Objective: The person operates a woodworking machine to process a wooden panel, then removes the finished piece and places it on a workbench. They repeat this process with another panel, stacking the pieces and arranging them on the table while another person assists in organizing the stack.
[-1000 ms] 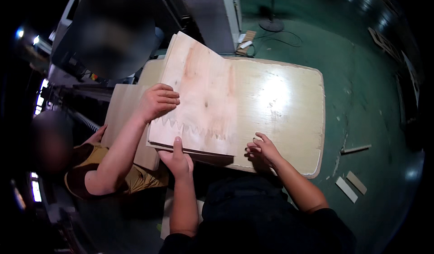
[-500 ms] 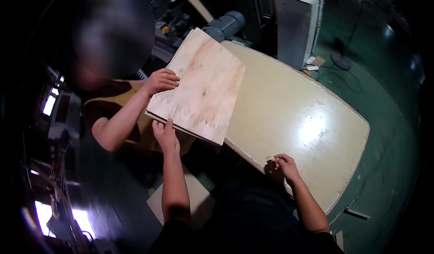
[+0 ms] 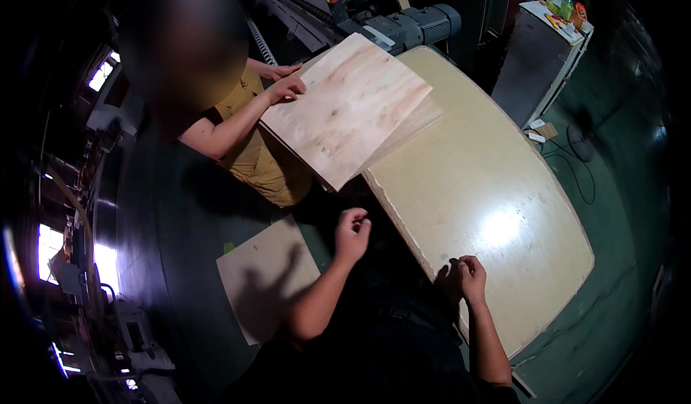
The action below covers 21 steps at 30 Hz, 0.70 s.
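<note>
My left hand (image 3: 353,237) is in the air short of the table's near edge, below the wooden boards. Its fingers are loosely bent, with a gap to the thumb, and nothing shows in it. At the table's near edge, my right hand (image 3: 472,279) has its fingers curled in; whether something small is between them is hidden. Beyond my left hand, a thin pale plywood board (image 3: 353,105) with brownish grain lies over another board (image 3: 412,132), partly over the table's far left end. A co-worker's hand (image 3: 286,89) rests on the top board, the other hand at its far edge.
The cream-topped table (image 3: 461,181) with rounded corners stretches to the right. A loose board (image 3: 263,278) lies low at my left. Behind the table are a grey motor (image 3: 425,28) and a grey cabinet (image 3: 536,62) with small items on top. A cable (image 3: 586,188) lies on the green floor.
My left hand has let go of the board stack's near edge and drawn back right and toward me. The boards have shifted away, the lower one now fanned out. My right hand stays by the table edge.
</note>
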Available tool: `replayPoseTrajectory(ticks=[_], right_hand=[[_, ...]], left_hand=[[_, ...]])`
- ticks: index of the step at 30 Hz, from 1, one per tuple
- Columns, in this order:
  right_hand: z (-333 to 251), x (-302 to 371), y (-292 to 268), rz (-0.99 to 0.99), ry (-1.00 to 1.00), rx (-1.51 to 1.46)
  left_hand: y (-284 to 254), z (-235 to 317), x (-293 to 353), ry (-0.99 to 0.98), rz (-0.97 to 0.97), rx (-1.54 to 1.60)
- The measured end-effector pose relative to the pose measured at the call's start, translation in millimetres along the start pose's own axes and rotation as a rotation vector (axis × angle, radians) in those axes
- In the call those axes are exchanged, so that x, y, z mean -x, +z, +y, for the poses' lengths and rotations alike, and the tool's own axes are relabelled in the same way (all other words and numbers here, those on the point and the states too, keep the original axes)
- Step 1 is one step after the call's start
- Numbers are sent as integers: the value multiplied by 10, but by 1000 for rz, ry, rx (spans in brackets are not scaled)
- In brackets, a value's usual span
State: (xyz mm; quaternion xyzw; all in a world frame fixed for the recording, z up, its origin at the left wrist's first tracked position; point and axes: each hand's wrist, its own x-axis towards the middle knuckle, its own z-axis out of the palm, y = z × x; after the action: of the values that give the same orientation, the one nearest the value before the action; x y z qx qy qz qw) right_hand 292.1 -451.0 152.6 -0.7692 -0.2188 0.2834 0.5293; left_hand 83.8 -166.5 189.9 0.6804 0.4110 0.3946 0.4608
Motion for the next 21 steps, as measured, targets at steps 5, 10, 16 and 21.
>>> replayPoseTrajectory(ticks=[5, 10, 16, 21], right_hand=[[-87, -134, 26, 93, -200, 308], [4, -66, -109, 247, -210, 516], [90, 208, -398, 443, -91, 715], [341, 508, -637, 633, 166, 904]], left_hand=[[200, 79, 379, 33, -334, -187], [419, 180, 264, 137, -513, -215], [846, 178, -331, 422, -549, -327], [1118, 27, -702, 474, -633, -468]])
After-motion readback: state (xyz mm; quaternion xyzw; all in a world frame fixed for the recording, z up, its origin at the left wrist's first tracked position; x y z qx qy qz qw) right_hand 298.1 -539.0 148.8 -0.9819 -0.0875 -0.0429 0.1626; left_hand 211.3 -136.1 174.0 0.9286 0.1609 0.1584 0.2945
